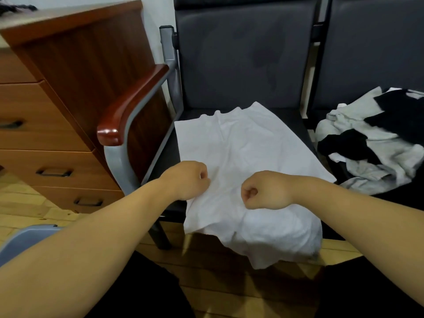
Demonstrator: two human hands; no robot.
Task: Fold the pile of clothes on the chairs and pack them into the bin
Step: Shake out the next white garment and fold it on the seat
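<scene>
White garment spread on the chair seat, both fists resting on its middle.

The white garment [241, 152] lies flat on the chair seat [296, 120] so it can be folded, its near end drooping past the seat edge below the fingers. The left hand [188, 180] and right hand [263, 191] are curled shut on the cloth; whether the fingers pinch fabric, I cannot tell. The unfolded pile [376, 143] waits beyond the right fingers; the bin's grey rim [25, 237] sits below the left forearm.
</scene>
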